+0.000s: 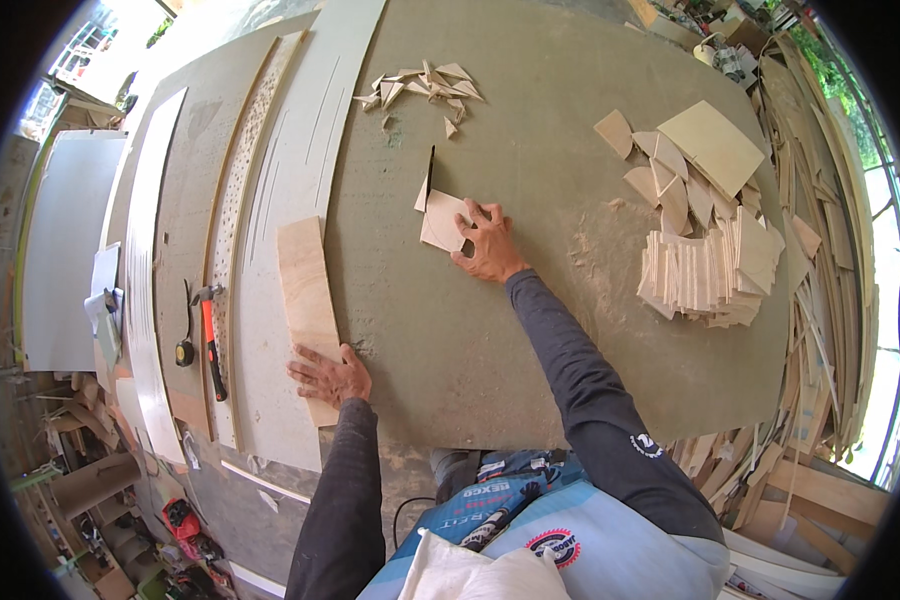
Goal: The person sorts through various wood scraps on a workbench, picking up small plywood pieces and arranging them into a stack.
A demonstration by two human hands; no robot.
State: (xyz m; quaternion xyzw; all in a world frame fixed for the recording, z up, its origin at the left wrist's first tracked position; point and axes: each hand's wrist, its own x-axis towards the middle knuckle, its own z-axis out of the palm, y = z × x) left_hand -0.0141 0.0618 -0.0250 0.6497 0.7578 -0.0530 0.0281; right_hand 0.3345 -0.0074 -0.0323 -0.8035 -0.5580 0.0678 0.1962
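A dark saw blade [431, 178] stands up through the table top [490, 370]. Against its near end lies a small square plywood piece [442, 220] with a curved line on it. My right hand [490, 243] grips this piece with bent fingers at its right edge, close to the blade. A thin offcut [420, 192] sits just left of the blade. To the left, my left hand [335, 376] rests with fingers spread over the lower part of a long plywood strip [308, 275], holding nothing.
Triangular offcuts [425, 84] lie beyond the blade. On the right stand a row of stacked thin plywood pieces [700, 265], loose rounded pieces [670, 180] and a square panel [710, 148]. A hammer [211, 340] and tape measure [184, 353] lie left. Long boards [820, 250] line the right side.
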